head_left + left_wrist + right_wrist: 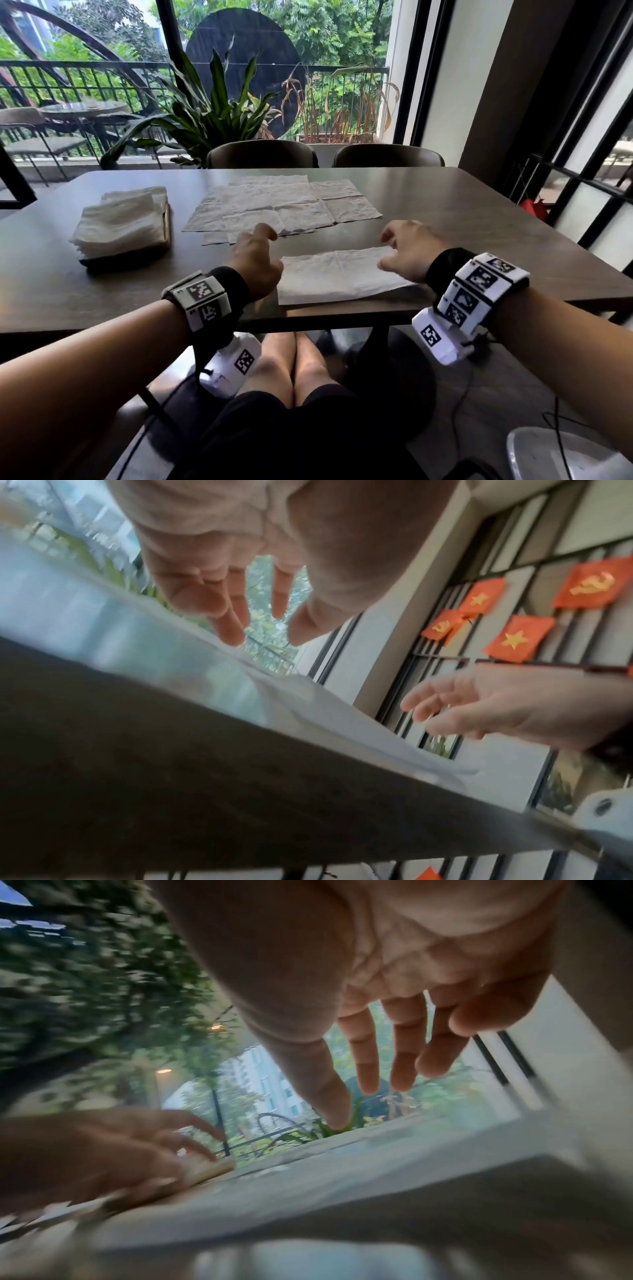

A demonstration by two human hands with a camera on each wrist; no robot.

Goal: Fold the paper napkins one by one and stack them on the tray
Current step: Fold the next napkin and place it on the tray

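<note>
A white paper napkin (339, 277), folded into a long strip, lies near the table's front edge. My left hand (263, 246) hovers at its left end with the fingers relaxed and holds nothing. At the strip's right end my right hand (390, 250) is open too, the thumb close to the paper's edge. The left wrist view shows the left hand (263, 637) with straight fingers above the napkin (308, 710). Spread right fingers (369, 1096) show over the napkin (308, 1199). A stack of folded napkins (120, 222) sits on the dark tray (116, 262) at the left.
Several unfolded napkins (284, 205) lie overlapping in the middle of the dark table (445, 212). Two chair backs (263, 154) stand at the far side, with a potted plant (212, 113) and a window behind. My knees are under the front edge.
</note>
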